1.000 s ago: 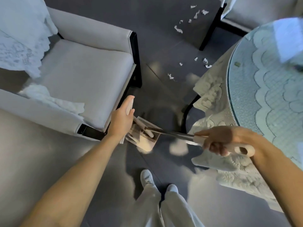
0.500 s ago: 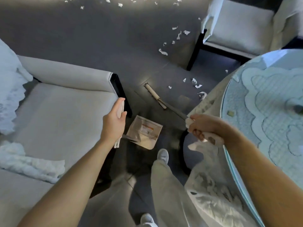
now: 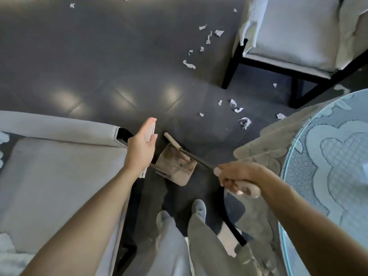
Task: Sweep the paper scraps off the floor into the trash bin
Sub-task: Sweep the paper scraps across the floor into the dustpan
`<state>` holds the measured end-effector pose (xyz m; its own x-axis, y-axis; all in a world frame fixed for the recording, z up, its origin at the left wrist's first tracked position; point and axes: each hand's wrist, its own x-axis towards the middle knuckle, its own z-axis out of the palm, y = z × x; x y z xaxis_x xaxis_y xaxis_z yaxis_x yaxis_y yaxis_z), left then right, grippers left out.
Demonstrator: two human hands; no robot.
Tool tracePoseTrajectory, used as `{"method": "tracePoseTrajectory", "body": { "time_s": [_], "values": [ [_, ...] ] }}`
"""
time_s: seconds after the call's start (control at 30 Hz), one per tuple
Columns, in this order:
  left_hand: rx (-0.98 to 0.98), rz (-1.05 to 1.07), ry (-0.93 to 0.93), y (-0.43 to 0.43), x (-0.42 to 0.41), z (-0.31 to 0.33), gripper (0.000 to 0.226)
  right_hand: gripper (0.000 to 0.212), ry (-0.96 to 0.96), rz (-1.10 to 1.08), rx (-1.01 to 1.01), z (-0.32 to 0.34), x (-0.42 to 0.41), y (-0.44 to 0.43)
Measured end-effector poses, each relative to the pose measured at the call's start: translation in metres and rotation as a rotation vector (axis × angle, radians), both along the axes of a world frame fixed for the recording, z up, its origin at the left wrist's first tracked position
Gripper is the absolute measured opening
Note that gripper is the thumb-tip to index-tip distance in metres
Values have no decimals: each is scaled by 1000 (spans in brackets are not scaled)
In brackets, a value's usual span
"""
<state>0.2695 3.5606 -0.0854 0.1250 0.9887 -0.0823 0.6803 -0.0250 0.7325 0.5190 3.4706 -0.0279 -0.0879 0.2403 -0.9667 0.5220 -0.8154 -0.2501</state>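
Beige boxy dustpan (image 3: pixel 175 169), slim broom (image 3: pixel 199 159), ragged paper scraps (image 3: pixel 189 64).

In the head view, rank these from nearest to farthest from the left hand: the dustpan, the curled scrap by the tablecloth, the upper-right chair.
From the left hand:
1. dustpan, just to its right and lower down.
2. curled scrap, on the floor farther right.
3. chair, in the upper right corner.

Grey armchair (image 3: pixel 59 176), second cushioned chair (image 3: pixel 294 32), round glass-topped table (image 3: pixel 350 196), lace tablecloth (image 3: pixel 264 140)
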Motion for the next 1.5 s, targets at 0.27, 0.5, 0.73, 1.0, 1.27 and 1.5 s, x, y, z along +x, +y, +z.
{"method": "tracePoseTrajectory", "body": {
  "time_s": [0.27,0.5,0.73,1.0,1.27,1.5],
  "values": [
    [28,-102,-57,53,-14,3,40,25,186,-404,-60,48,24,24],
    [4,-285,-32,152,17,15,40,24,65,-723,108,40,28,73],
    [104,-464,63,247,82,25,40,14,-193,-893,245,38,63,97],
    [56,-602,167,342,136,26,43,33,-517,-706,177,3,150,158],
    [43,-684,109,397,185,13,39,23,-206,-952,-16,-48,156,208],
    [22,-762,51,444,232,14,38,25,-257,-702,49,-7,86,250]
  ]
}}
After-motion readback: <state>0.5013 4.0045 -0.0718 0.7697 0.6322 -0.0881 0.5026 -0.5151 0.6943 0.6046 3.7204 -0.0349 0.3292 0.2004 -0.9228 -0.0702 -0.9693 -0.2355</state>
